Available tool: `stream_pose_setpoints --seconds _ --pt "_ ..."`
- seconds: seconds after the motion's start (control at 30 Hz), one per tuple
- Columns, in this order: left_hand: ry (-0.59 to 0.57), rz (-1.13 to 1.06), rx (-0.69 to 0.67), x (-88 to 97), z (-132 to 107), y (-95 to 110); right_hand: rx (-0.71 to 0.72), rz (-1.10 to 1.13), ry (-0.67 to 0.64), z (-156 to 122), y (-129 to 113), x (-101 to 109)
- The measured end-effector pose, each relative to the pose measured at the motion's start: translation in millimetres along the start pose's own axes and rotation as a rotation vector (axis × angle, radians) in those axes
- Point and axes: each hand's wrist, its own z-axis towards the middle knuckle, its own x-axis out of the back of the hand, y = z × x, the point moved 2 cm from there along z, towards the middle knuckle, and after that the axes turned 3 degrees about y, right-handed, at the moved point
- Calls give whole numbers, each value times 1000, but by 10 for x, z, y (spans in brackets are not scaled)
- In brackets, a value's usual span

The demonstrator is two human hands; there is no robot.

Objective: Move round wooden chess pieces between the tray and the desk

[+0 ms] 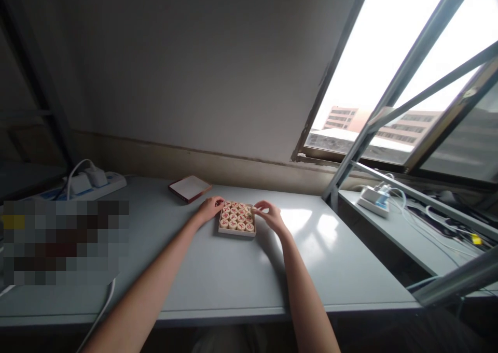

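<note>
Tray of round game pieces sits mid-table; I note left hand resting loosely curled on its left edge, right hand pinching narrowly at its right edge; any held piece I cannot confirm

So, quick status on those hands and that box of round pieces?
Left hand steadies the box at its left edge. Right hand fingers a piece at the right side. Red lid lies apart behind.

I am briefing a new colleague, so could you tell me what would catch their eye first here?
A shallow tray of round game pieces sits mid-table, with the left hand at its left edge and the right hand at its right. Behind it lies a red-edged box lid; a bright open window fills the upper right.
</note>
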Motion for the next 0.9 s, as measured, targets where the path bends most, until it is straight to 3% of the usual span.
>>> stream_pose_setpoints --seconds 0.1,0.2,0.3,0.37,0.47,0.6,0.9 --pt "-3 7 21 2 -17 12 -151 74 -19 -17 126 121" --pt "-1 29 54 8 -25 16 -310 -250 -10 -47 283 210" --pt "-1 20 57 13 -26 22 -219 -597 178 -57 268 234" --pt "-5 2 49 15 -27 26 -81 -598 208 -54 174 193" --pt "-3 1 35 18 -29 31 54 -360 -17 -52 20 94" --pt "-4 34 21 26 -32 33 81 -168 -310 -89 -97 15" --pt "-8 56 33 29 -31 22 35 -141 -344 -111 -96 2"
